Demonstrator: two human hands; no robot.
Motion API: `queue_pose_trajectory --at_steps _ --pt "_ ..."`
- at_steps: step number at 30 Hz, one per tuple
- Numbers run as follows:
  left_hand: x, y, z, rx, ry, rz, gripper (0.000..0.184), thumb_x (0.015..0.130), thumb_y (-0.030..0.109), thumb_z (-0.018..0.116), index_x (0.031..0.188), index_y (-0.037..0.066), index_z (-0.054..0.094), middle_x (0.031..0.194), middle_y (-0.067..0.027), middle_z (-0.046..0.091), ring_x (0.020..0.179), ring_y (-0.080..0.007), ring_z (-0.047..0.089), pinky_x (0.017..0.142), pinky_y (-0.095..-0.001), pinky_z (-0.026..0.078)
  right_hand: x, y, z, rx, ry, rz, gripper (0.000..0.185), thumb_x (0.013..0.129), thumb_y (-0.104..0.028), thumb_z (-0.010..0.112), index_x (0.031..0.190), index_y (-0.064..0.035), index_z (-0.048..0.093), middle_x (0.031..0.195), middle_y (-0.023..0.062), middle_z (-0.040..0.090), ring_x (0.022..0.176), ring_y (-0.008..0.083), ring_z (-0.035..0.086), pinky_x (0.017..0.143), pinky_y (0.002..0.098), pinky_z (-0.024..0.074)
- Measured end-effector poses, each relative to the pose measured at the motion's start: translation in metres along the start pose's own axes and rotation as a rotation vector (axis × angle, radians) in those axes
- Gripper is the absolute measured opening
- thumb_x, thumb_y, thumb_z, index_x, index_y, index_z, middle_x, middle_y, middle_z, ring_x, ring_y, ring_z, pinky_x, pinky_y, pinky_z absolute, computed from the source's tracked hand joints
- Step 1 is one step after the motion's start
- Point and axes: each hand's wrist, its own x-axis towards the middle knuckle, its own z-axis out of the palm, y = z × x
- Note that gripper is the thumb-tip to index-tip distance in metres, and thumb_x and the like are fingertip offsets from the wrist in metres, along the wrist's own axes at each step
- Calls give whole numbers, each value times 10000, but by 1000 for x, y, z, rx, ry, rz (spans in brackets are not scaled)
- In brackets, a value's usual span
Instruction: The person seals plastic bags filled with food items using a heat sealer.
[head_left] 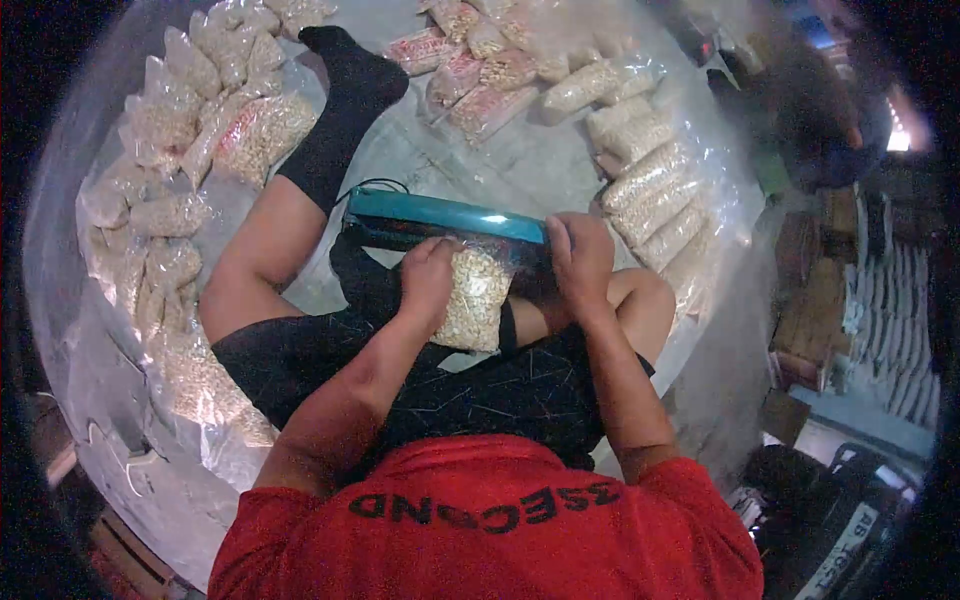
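A blue hand-press bag sealer (430, 212) lies across my legs, its long arm running from left to right. My left hand (430, 275) is closed on the upper edge of a clear plastic bag of pale, small pieces (474, 305), which hangs just below the sealer. The bag's mouth is at the sealer and partly hidden. My right hand (582, 258) is closed around the right end of the sealer's arm, thumb on top. A dark cable (382, 185) loops behind the sealer's left end.
Filled clear bags (165, 215) are piled along the left, with more bags (655, 190) at the back and right. Some carry red print (490, 105). Plastic sheeting (510, 170) covers the floor. Cardboard boxes (815, 310) stand at far right, near a blurred dark shape.
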Motion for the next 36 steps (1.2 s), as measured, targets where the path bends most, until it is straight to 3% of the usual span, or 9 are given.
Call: queue_pose_trajectory --at_steps 3,5,6,8,14,23,29,34,36 --pt "-10 12 5 115 36 65 199 938 143 587 948 -12 710 881 -57 701 799 -166 630 769 -316 494 2 4 0 -125 -60 -81 331 939 -344 628 1079 -55 709 1125 154 697 1060 369 618 964 486 438" --pt "-9 12 4 324 76 123 228 961 165 580 952 -21 712 878 -65 706 804 -154 628 773 -314 492 2 3 -6 -256 -134 -200 470 947 -422 604 1260 -73 631 1330 206 587 1215 420 526 1024 535 392" --pt "-9 11 4 314 74 104 228 961 165 580 952 -21 712 878 -65 706 804 -154 628 773 -314 492 5 4 -10 -268 -151 -195 470 947 -422 604 1260 -73 631 1330 206 587 1215 420 526 1024 535 392" --pt "-9 11 4 196 55 68 237 963 180 589 956 -20 715 868 -78 709 801 -144 617 768 -315 493 12 6 -18 -246 -432 -133 687 930 -531 598 1443 -92 469 1497 269 392 1344 499 384 1098 589 321" --pt "-14 18 4 337 53 108 227 952 190 634 999 -20 711 877 -83 711 815 -135 603 779 -315 492 41 -20 -34 -372 -856 50 1079 784 -708 686 1569 -112 247 1568 360 164 1420 594 203 1173 630 216" --pt "-9 20 3 221 30 -13 192 977 150 639 1061 -4 715 982 -72 728 900 -128 626 851 -298 496 54 -17 -32 -419 -1028 97 1270 723 -670 767 1596 -102 41 1569 381 108 1427 597 191 1158 668 211" --pt "-10 17 4 168 23 -53 192 986 156 632 1069 2 711 990 -49 718 907 -118 623 845 -289 494 64 -23 -33 -496 -1122 126 1274 713 -622 800 1596 -104 43 1584 366 95 1465 565 148 1177 656 181" --pt "-12 25 5 268 14 15 193 989 161 624 1064 7 713 974 -42 713 896 -112 617 839 -286 492 59 -24 -35 -518 -1046 82 1252 703 -566 831 1593 -117 74 1577 348 139 1446 580 189 1190 614 212" --pt "-11 19 5 116 18 -40 193 978 156 620 1044 4 718 966 -45 715 892 -118 619 844 -291 490 57 -22 -36 -512 -1020 81 1244 705 -548 837 1595 -124 78 1581 349 134 1451 576 182 1192 615 208"
